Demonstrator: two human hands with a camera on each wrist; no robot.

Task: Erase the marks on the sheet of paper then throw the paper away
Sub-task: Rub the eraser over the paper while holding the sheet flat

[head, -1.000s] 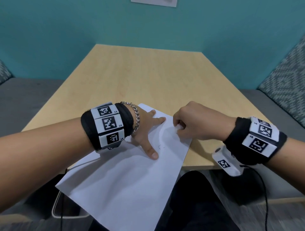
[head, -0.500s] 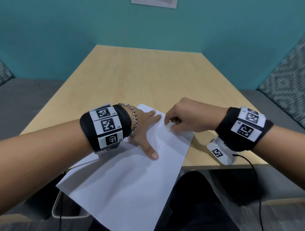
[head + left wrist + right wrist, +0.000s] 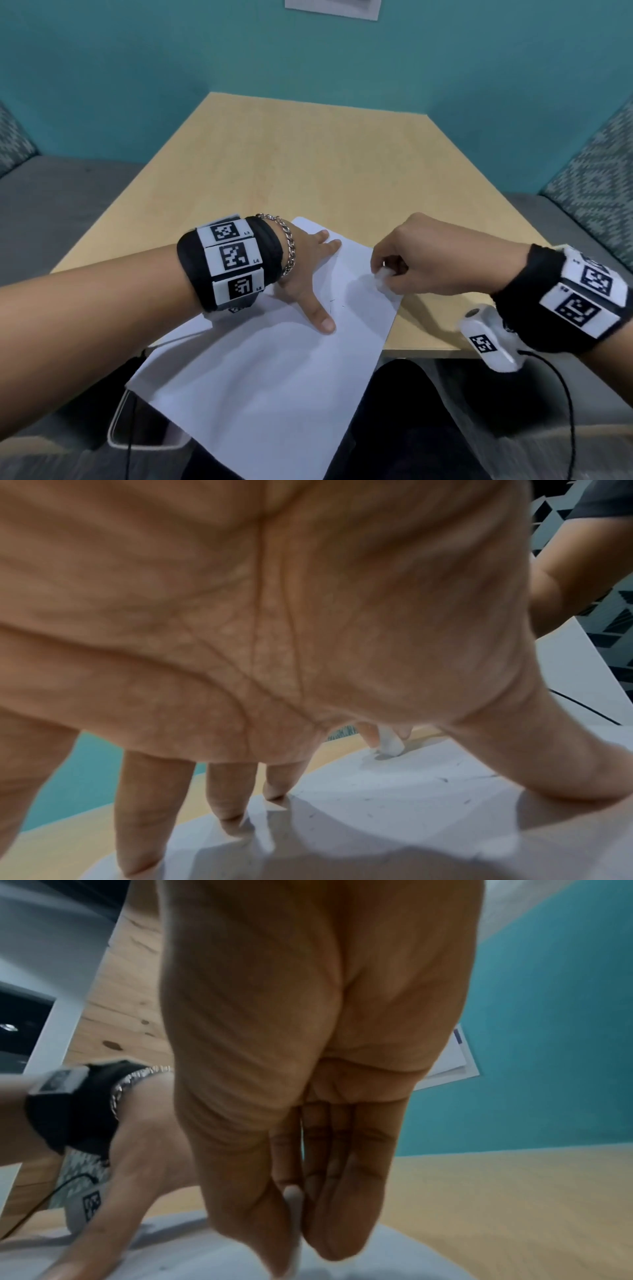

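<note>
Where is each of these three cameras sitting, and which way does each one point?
Head: worn on the head, facing forward and down at the table; both forearms, left hand flat on the paper, right hand pinching the eraser.
Left wrist: under the left wrist, facing along the palm to the fingertips.
Right wrist: under the right wrist, facing along the palm.
Shared: the paper appears in all three; the eraser in head and left wrist.

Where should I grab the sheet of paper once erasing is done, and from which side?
Take the sheet of paper by its near part, which overhangs the table edge toward the lap, so fingers can probably close above and below it. Come from the near left, since the left hand presses the far part flat and the right hand pinches the eraser at the right edge.
</note>
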